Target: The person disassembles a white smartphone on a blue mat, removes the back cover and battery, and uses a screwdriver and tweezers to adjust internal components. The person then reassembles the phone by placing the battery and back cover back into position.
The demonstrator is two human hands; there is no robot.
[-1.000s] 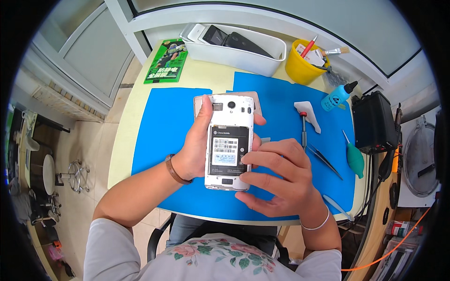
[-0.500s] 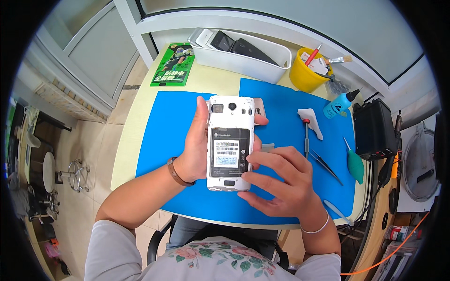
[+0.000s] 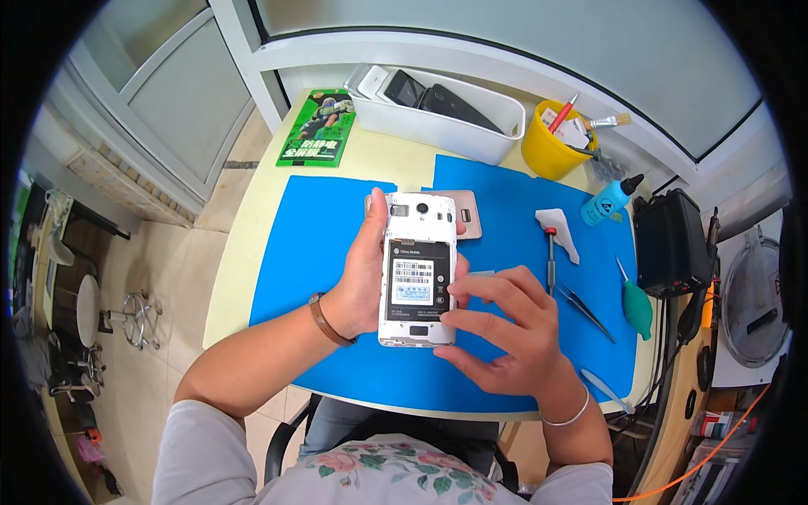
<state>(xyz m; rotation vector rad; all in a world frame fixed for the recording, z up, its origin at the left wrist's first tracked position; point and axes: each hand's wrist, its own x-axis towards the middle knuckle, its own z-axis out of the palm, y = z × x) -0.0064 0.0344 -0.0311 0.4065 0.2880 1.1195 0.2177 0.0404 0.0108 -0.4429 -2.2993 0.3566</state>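
In my left hand [image 3: 360,282] I hold a white smartphone [image 3: 398,223] upright, its opened back toward me. The thumb lies along its left edge, and the fingers wrap round behind to the right side. A black battery [image 3: 421,251] with a white barcode label sits in the phone's bay. My right hand [image 3: 518,332] has its fingers apart, two fingertips at the battery's lower right edge and the thumb by the phone's bottom corner. Behind the phone, a pinkish back cover [image 3: 468,220] with a small cutout lies on the blue mat [image 3: 311,227].
Right on the mat are a screwdriver [image 3: 550,261], white cloth [image 3: 555,229], tweezers [image 3: 587,312] and a green air blower [image 3: 637,310]. A blue bottle [image 3: 606,204] stands by a black box [image 3: 669,244]. Behind are a white bin [image 3: 438,128] of phones and a yellow cup [image 3: 547,156].
The phone and both hands sit slightly lower in the view, with the phone a little further right. More of the pinkish back cover shows. Both hands keep nearly the same pose.
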